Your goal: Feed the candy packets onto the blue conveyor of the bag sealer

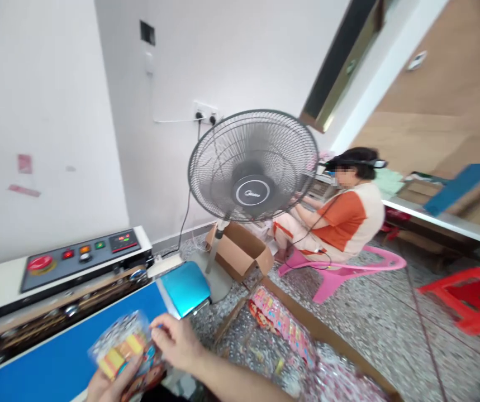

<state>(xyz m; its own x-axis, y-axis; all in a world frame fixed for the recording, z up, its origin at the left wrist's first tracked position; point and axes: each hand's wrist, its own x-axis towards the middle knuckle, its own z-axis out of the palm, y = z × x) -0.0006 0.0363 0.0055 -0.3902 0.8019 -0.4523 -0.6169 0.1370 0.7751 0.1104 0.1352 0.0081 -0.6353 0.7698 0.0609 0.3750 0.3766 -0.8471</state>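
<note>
A clear plastic packet (120, 343) with yellow, red and orange items inside is held low in the picture, over the blue belt (67, 346) of a sealing machine. My left hand (109, 384) grips the packet from below, fingers curled under it. My right hand (176, 339) pinches the packet's right edge with closed fingers. The packet is blurred by motion.
The sealing machine's control panel (82, 258) with coloured buttons lies at left. A standing fan (253, 166) is ahead, an open cardboard box (240, 251) beside its base. A flat box of colourful packets (284, 326) lies on the floor. A seated person (340, 215) works on a pink chair; a red stool (470, 304) at right.
</note>
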